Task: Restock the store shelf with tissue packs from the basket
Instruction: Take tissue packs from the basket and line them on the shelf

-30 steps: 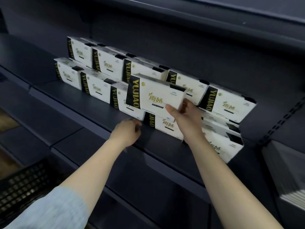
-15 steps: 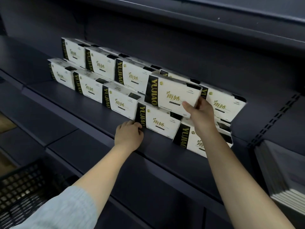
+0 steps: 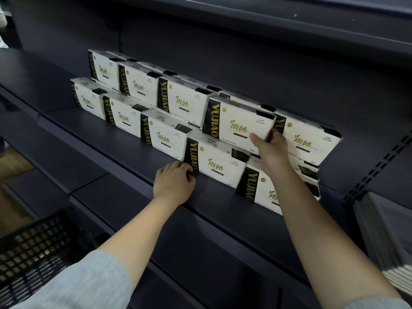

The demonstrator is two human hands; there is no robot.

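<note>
White tissue packs with black "YUJIAO" bands stand in two stacked rows on the dark shelf [image 3: 93, 139]. My right hand [image 3: 270, 150] grips the lower right corner of one tissue pack [image 3: 236, 121] and holds it in the upper row, above a lower-row pack [image 3: 219, 163]. My left hand [image 3: 174, 181] has curled fingers against the black band at the bottom left corner of that lower pack, resting on the shelf. A black plastic basket [image 3: 33, 248] shows at the lower left; its contents are out of view.
A further shelf board [image 3: 289, 10] runs overhead. Lower shelf levels [image 3: 55, 161] step out toward me at the left. A stack of grey-white goods [image 3: 388, 239] sits at the right edge, beside a slotted upright [image 3: 379, 166].
My right hand has carried the held pack rightward and back into the upper row. My left hand has slid right along the shelf to the lower pack's corner.
</note>
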